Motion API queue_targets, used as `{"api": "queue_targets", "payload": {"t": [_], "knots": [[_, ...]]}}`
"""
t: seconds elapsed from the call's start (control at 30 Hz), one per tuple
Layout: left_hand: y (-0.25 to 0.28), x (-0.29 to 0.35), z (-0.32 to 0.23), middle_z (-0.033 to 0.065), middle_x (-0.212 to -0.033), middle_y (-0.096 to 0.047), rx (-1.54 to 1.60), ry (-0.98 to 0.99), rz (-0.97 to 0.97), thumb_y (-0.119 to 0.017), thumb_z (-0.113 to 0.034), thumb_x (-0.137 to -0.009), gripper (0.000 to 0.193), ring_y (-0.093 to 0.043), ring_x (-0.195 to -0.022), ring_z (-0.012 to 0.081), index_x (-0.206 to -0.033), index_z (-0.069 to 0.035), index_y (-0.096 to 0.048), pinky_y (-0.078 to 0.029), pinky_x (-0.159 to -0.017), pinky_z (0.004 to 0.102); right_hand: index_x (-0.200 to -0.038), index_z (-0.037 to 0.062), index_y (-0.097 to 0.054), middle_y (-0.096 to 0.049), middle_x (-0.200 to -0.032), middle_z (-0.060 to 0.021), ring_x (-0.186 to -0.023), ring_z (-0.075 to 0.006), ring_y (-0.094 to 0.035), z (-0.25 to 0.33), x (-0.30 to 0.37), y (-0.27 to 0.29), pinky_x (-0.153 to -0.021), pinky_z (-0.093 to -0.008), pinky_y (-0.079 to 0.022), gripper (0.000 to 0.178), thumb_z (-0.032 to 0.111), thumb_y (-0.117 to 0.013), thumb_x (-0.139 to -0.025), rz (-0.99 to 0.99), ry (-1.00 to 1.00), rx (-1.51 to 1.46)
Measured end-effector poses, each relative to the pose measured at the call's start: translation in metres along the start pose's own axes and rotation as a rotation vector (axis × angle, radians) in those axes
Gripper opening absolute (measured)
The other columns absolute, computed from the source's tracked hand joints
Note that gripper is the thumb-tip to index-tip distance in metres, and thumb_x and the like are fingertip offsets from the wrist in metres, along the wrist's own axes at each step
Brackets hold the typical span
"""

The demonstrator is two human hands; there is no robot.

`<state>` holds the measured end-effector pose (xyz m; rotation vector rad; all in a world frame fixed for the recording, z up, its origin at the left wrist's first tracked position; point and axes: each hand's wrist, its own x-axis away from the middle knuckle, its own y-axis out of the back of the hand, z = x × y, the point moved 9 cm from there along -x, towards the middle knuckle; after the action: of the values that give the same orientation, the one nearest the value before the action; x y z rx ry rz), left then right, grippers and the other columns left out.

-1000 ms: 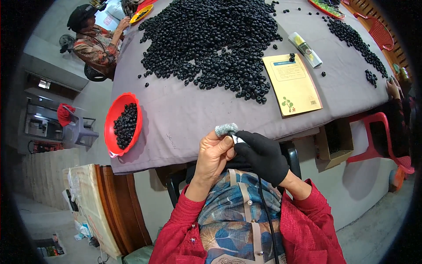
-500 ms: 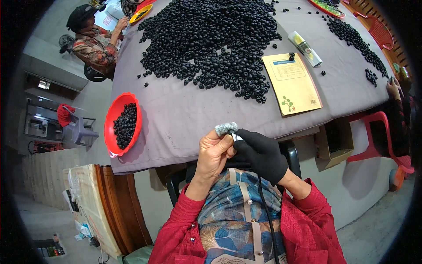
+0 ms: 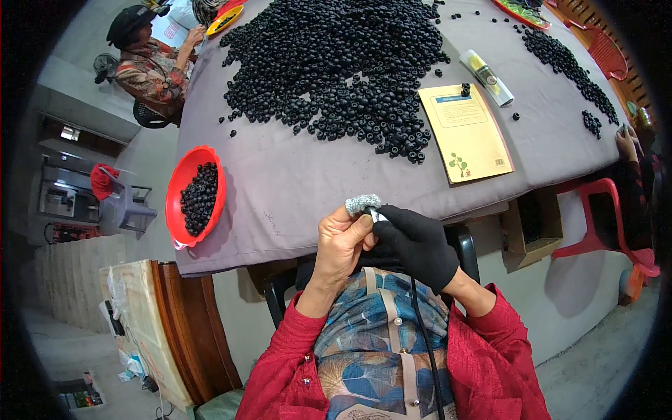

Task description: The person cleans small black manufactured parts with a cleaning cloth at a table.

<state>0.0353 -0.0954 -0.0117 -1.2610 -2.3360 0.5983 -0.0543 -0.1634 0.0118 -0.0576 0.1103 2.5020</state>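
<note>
My left hand is bare except for a grey knitted cover on its index finger. Its thumb and fingers are pinched together just beyond the table's front edge. Against them presses my right hand, in a black glove, with its fingers closed. A small whitish piece shows at the gloved fingertips; its kind is unclear. Whatever the left fingers pinch is hidden. Ahead lies a large heap of small black bead-like pieces with holes. A red scalloped bowl on the left holds more of them.
On the grey tablecloth lie a yellow booklet and a clear-and-white package. More black pieces spread along the right. A person sits far left; another person's hand is at right. A red chair and cardboard box stand below.
My hands stay pressed together in nearly the same place, with only a slight shift of the fingertips. The pieces on the table have not visibly moved.
</note>
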Motion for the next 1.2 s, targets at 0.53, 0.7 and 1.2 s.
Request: {"api": "queue_targets", "payload": {"t": [0.53,0.7,1.2], "knots": [[0.007,-0.004,0.004,0.0006,-0.070,-0.058,-0.050,-0.026,0.023,-0.054,-0.003,-0.085,0.018,-0.050,-0.054,0.0044,-0.102,-0.001,-0.060,-0.040,-0.049,0.0164,-0.107,0.0061,-0.057,-0.062,-0.078,-0.0098,-0.069,-0.0174,-0.061,-0.006,-0.003,-0.005,-0.063,-0.0275,-0.048,0.027,0.017,-0.056,-0.083,0.046,0.020,0.024],[0.008,-0.005,0.008,0.0004,-0.069,-0.058,0.047,0.016,0.027,-0.055,-0.002,-0.084,0.019,-0.049,-0.053,0.0045,-0.102,-0.001,-0.060,-0.040,-0.048,0.0169,-0.106,0.0048,-0.058,-0.062,-0.079,-0.0111,-0.069,-0.0183,-0.062,0.000,-0.005,-0.003,-0.064,-0.0275,-0.048,0.027,0.018,-0.057,-0.083,0.027,0.038,0.092],[0.009,-0.007,0.008,0.0013,-0.071,-0.059,-0.010,-0.016,0.033,-0.055,-0.001,-0.084,0.020,-0.050,-0.056,0.0046,-0.104,0.000,-0.060,-0.041,-0.051,0.0167,-0.098,0.0052,-0.061,-0.063,-0.074,-0.0069,-0.066,-0.0128,-0.060,0.004,-0.007,-0.002,-0.063,-0.0259,-0.048,0.019,0.018,-0.055,-0.085,0.033,0.004,0.063]]}}
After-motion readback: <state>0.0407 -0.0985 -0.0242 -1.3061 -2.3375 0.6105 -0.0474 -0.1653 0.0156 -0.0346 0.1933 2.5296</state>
